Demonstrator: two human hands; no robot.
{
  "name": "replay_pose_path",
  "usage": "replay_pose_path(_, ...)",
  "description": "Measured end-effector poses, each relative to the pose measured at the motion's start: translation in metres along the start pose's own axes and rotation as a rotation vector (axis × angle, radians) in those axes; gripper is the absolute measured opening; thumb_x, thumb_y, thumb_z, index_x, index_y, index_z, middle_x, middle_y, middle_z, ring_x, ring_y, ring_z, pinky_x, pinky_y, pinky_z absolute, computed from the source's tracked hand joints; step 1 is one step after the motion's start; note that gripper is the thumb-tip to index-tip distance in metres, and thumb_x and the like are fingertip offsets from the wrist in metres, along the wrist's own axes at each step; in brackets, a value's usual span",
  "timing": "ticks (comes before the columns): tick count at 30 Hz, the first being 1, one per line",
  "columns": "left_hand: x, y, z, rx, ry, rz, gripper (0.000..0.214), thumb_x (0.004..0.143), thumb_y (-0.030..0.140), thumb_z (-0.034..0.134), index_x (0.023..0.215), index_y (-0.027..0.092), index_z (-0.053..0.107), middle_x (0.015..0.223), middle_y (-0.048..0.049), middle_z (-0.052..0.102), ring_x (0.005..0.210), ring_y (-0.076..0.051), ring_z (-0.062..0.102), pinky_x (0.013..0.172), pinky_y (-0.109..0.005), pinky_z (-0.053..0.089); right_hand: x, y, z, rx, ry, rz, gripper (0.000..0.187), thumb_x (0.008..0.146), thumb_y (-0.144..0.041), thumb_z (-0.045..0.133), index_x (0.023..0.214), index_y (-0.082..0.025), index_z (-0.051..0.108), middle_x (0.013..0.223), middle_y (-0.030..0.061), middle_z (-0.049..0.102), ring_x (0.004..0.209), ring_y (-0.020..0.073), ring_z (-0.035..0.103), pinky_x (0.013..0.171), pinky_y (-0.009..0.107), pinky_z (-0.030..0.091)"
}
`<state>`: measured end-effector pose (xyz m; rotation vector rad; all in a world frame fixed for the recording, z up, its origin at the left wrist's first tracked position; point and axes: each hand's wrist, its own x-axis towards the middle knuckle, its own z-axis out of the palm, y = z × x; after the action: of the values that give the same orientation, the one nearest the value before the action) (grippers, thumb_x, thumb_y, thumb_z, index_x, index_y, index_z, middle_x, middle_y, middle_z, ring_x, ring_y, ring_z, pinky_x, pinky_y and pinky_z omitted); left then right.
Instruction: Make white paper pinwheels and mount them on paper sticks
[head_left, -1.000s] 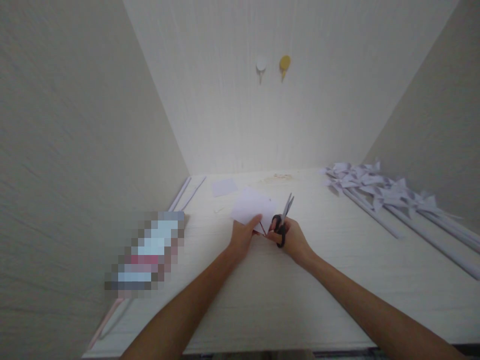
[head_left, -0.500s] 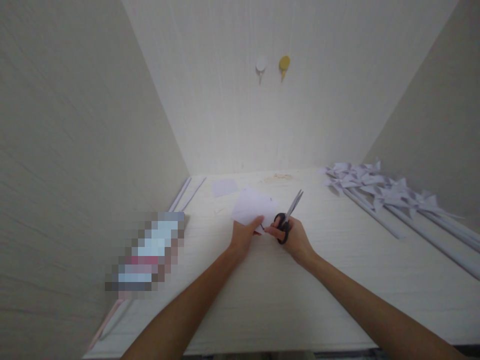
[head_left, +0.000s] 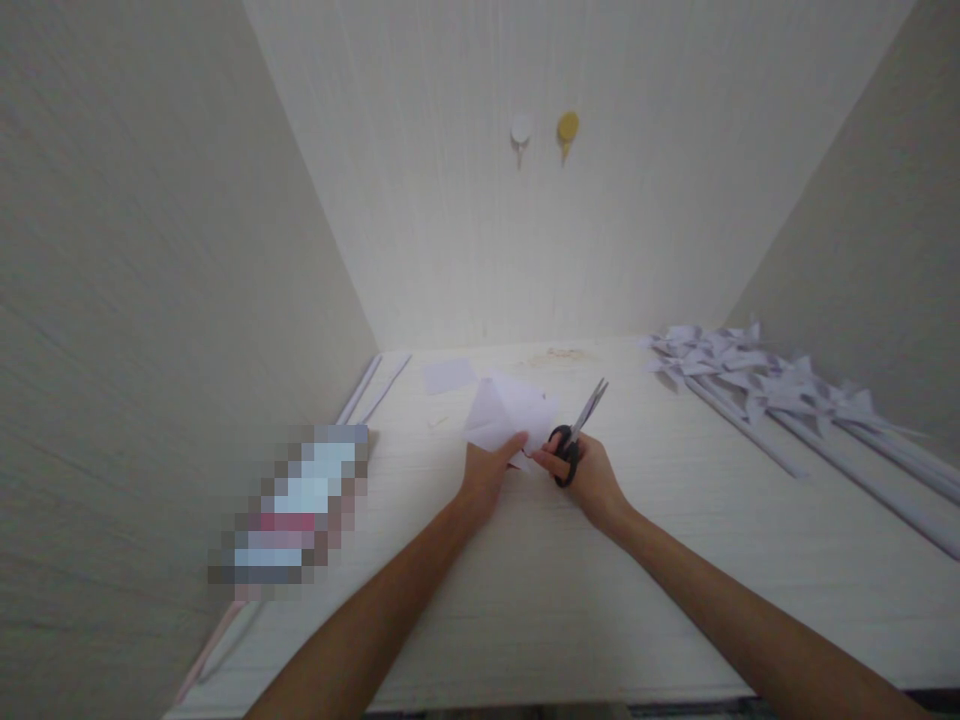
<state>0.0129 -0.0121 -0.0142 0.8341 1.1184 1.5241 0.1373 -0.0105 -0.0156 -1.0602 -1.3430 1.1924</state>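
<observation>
My left hand (head_left: 486, 472) pinches the near edge of a white sheet of paper (head_left: 510, 411), which lifts off the table and shows a fold or crease. My right hand (head_left: 589, 475) grips black-handled scissors (head_left: 574, 438), blades pointing up and to the right, away from the paper. The two hands sit close together at the middle of the white table (head_left: 570, 580).
Several white paper pinwheels on long white sticks (head_left: 772, 395) lie at the right. A small paper square (head_left: 448, 375) and thin white sticks (head_left: 375, 385) lie at the back left. A blurred-out object (head_left: 296, 505) sits at the left. Two pegs (head_left: 544, 130) hang on the back wall.
The scissors swung from beside the paper to point further right. The sheet, flat before, has been raised and bent by my left hand.
</observation>
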Motion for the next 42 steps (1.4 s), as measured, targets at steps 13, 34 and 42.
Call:
replay_pose_path(13, -0.001, 0.003, 0.0, 0.111, -0.05, 0.02, 0.025, 0.054, 0.026, 0.069, 0.075, 0.013, 0.063, 0.078, -0.0069, 0.065, 0.068, -0.016, 0.06, 0.057, -0.025, 0.048, 0.0, 0.0, -0.002, -0.023, 0.01, 0.002, 0.033, 0.053, -0.035, 0.07, 0.06, -0.017, 0.044, 0.048, -0.0073, 0.038, 0.043, 0.0051, 0.032, 0.04, 0.02, 0.024)
replay_pose_path(34, 0.02, 0.019, -0.01, -0.379, 0.297, 0.015, 0.021, 0.057, 0.009, 0.064, 0.076, 0.013, 0.055, 0.068, 0.0003, 0.061, 0.055, -0.007, 0.058, 0.053, -0.018, 0.048, -0.009, -0.017, -0.002, 0.009, -0.591, 0.223, 0.044, 0.072, -0.055, 0.045, 0.062, -0.013, 0.052, 0.063, 0.0066, 0.064, 0.041, 0.0066, 0.042, 0.036, 0.019, 0.027)
replay_pose_path(42, 0.019, 0.019, -0.01, -0.42, 0.252, 0.017, 0.023, 0.059, 0.006, 0.062, 0.079, 0.014, 0.056, 0.071, 0.001, 0.062, 0.054, -0.008, 0.06, 0.051, -0.017, 0.048, -0.01, -0.026, -0.013, -0.399, -0.712, 0.166, 0.054, 0.069, -0.059, 0.045, 0.037, -0.015, 0.045, 0.033, -0.0003, 0.045, 0.034, 0.0061, 0.033, 0.039, 0.022, 0.022)
